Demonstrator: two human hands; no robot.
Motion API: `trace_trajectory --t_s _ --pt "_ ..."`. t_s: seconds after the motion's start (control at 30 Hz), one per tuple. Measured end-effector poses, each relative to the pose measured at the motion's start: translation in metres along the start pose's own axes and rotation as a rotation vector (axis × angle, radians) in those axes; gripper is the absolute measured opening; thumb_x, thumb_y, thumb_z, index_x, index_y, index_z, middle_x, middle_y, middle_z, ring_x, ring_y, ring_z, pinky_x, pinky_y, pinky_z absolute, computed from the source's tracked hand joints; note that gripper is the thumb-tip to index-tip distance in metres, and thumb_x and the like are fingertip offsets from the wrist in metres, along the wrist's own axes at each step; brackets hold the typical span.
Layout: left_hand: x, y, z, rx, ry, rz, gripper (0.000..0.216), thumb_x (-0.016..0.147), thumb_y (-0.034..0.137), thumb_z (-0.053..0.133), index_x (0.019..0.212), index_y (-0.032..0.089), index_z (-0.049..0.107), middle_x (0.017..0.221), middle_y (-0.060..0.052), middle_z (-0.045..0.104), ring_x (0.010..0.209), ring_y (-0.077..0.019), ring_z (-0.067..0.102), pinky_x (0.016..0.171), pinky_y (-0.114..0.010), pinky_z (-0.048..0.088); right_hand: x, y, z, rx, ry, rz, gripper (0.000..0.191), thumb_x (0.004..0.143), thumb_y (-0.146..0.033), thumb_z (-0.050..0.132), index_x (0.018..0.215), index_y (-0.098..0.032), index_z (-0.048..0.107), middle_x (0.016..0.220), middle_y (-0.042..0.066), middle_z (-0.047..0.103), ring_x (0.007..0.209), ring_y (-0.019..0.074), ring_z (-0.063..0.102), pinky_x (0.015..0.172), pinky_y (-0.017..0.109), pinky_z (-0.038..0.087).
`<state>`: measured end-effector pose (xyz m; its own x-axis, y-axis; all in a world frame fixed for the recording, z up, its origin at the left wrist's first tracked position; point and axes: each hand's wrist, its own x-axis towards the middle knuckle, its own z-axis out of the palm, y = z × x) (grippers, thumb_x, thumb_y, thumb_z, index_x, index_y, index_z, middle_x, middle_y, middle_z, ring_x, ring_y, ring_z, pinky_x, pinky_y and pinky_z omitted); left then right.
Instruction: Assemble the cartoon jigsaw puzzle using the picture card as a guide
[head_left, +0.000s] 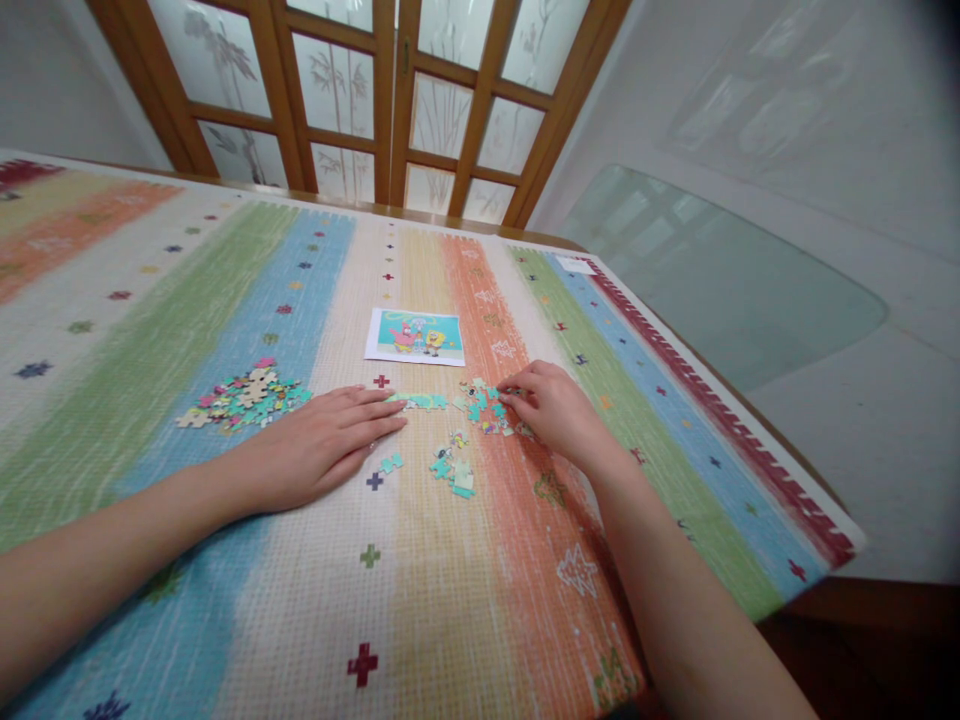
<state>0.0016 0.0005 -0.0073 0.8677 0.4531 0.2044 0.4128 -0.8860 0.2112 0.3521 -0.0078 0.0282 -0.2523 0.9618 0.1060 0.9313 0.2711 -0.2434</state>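
Note:
My left hand (337, 440) lies flat on the tablecloth, its fingers stretched out and close together. Its fingertips touch the left end of a short joined row of puzzle pieces (427, 402). To the right of that row, my right hand (555, 408) pinches with thumb and forefinger at a turquoise puzzle piece (493, 393), among a loose cluster. Below the row lies a small group of pieces (463, 475), some of them overlapping. A turquoise piece (391, 463) rests just off my left fingertips. Behind my left hand, a mixed heap of puzzle pieces (251, 395) is spread out.
A reference picture card (416, 337) with cartoon figures lies beyond the row. The striped tablecloth (300, 610) covers the table, whose right edge slants toward me. A white paper (575, 265) sits near the far right corner. Wooden glazed doors (390, 120) stand behind.

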Motion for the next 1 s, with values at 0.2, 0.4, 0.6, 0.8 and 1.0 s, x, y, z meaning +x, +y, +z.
trace_trajectory --t_s 0.2,0.4,0.6,0.8,1.0 --pt "0.0006 0.0009 -0.0007 0.011 -0.001 0.001 0.048 0.104 0.026 0.040 0.152 0.027 0.042 0.157 0.000 0.045 0.148 -0.0213 0.035 0.123 -0.043 0.028 0.0002 -0.0020 -0.0017 0.005 0.028 0.008 0.018 0.094 -0.025 0.061 0.097 -0.020 0.077 0.093 0.011 0.069 0.090 0.0250 0.063 0.083 0.038 0.047" --pt "0.0002 0.0002 -0.0003 0.017 -0.008 0.000 0.048 0.104 0.026 0.040 0.152 0.027 0.042 0.158 0.000 0.044 0.148 -0.0212 0.035 0.124 -0.043 0.027 0.0013 -0.0052 0.0043 -0.072 0.030 0.030 0.015 0.092 -0.030 0.067 0.095 -0.020 0.078 0.094 0.012 0.068 0.092 0.0254 0.062 0.080 0.037 0.045" --pt "0.0012 0.0000 -0.0008 0.026 0.006 0.014 0.047 0.104 0.025 0.041 0.151 0.026 0.043 0.156 0.000 0.046 0.147 -0.0210 0.037 0.123 -0.042 0.028 0.0009 0.0000 0.0072 -0.025 0.039 0.006 0.019 0.091 -0.016 0.062 0.101 -0.019 0.078 0.096 0.011 0.069 0.091 0.0240 0.063 0.083 0.037 0.046" --pt "0.0002 -0.0004 -0.0003 0.029 -0.002 0.010 0.048 0.105 0.026 0.040 0.152 0.027 0.042 0.157 0.000 0.045 0.148 -0.0212 0.036 0.123 -0.043 0.028 -0.0009 0.0018 0.0027 -0.042 0.078 0.030 0.022 0.091 -0.016 0.060 0.106 -0.019 0.076 0.098 0.012 0.069 0.090 0.0242 0.063 0.081 0.037 0.046" --pt "0.0007 0.0000 0.0000 0.005 0.015 0.008 0.048 0.104 0.025 0.041 0.152 0.028 0.042 0.156 0.000 0.046 0.147 -0.0214 0.037 0.123 -0.043 0.029 -0.0021 0.0037 -0.0014 -0.055 0.065 0.068 0.021 0.089 -0.016 0.062 0.104 -0.018 0.077 0.097 0.012 0.068 0.090 0.0242 0.063 0.081 0.036 0.046"
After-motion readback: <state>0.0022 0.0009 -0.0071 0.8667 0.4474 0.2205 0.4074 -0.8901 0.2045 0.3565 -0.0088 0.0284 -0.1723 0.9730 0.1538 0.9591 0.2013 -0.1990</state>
